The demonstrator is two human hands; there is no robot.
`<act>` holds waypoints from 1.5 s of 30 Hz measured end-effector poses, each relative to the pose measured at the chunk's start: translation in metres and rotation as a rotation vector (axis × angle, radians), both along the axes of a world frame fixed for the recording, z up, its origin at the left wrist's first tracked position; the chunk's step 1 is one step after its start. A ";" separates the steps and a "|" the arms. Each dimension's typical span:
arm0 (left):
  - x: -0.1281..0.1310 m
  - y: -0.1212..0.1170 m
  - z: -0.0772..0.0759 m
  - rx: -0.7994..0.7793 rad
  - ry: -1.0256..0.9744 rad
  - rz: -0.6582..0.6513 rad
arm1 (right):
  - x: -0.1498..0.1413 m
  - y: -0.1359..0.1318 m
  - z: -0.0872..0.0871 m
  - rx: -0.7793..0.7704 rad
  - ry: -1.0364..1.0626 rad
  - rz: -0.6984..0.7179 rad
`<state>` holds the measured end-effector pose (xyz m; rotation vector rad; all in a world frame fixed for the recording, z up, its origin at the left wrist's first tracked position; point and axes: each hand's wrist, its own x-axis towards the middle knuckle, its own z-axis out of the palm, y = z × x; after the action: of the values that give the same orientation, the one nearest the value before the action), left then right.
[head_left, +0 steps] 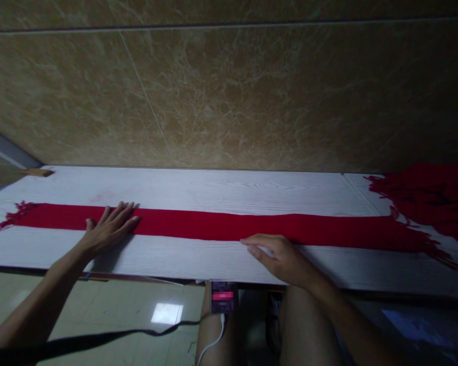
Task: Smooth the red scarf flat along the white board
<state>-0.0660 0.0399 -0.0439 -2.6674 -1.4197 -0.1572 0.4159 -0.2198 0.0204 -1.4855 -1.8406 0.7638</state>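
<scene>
A long red scarf [198, 224] with fringed ends lies flat in a narrow strip along the white wood-grain table. My left hand [112, 227] rests on its left part, palm down, with the fingers spread. Farther right, my right hand [277, 254] is at the scarf's near edge. Its fingers are stretched out to the left, a gap shows between thumb and index finger, and the fingertips reach the edge. Neither hand grips the cloth.
A heap of red fringed cloth [438, 198] lies at the table's right end. Behind the table [229, 185] stands a brown marbled wall [229, 96]. A small wooden piece [40, 173] sits at the far left corner. A white cable [216, 343] and black strap [110, 335] hang below.
</scene>
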 end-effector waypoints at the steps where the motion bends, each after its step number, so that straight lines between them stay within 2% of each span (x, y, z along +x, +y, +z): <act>1: 0.005 -0.001 0.004 -0.015 -0.016 0.024 | 0.013 0.003 0.001 0.036 0.013 -0.063; 3: 0.028 -0.008 0.016 -0.025 -0.088 0.122 | 0.039 0.013 0.000 0.139 -0.074 -0.200; 4: 0.047 -0.015 0.023 -0.018 -0.139 0.183 | 0.052 0.018 -0.003 0.176 -0.163 -0.247; 5: 0.070 -0.023 0.031 -0.024 -0.160 0.183 | 0.063 0.024 -0.007 0.189 -0.269 -0.270; 8: 0.152 -0.053 0.048 -0.125 -0.096 -0.064 | 0.084 0.036 -0.022 0.090 -0.564 -0.263; 11: 0.230 -0.083 0.052 -0.199 -0.076 -0.278 | 0.088 0.040 -0.034 0.003 -0.706 -0.253; 13: 0.267 -0.100 0.047 -0.242 -0.061 -0.390 | 0.086 0.042 -0.039 -0.030 -0.748 -0.263; 16: 0.297 -0.117 0.036 -0.289 -0.062 -0.513 | 0.082 0.044 -0.041 -0.064 -0.797 -0.271; 21: 0.299 -0.125 0.027 -0.329 -0.075 -0.524 | 0.086 0.047 -0.041 -0.081 -0.811 -0.269; 29: 0.284 -0.124 0.033 -0.359 -0.045 -0.419 | 0.088 0.046 -0.044 -0.069 -0.812 -0.272; 35: 0.277 -0.124 0.035 -0.341 -0.064 -0.429 | 0.087 0.047 -0.044 -0.058 -0.799 -0.269; 40: 0.276 -0.126 0.037 -0.311 -0.077 -0.315 | 0.087 0.048 -0.044 -0.068 -0.797 -0.272; 45: 0.277 -0.127 0.036 -0.327 -0.065 -0.291 | 0.086 0.048 -0.040 -0.087 -0.796 -0.272</act>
<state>0.2114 -0.0867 -0.0082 -3.1568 -1.1499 -0.0377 0.5014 -0.1718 -0.0198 -2.2532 -2.0773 0.1036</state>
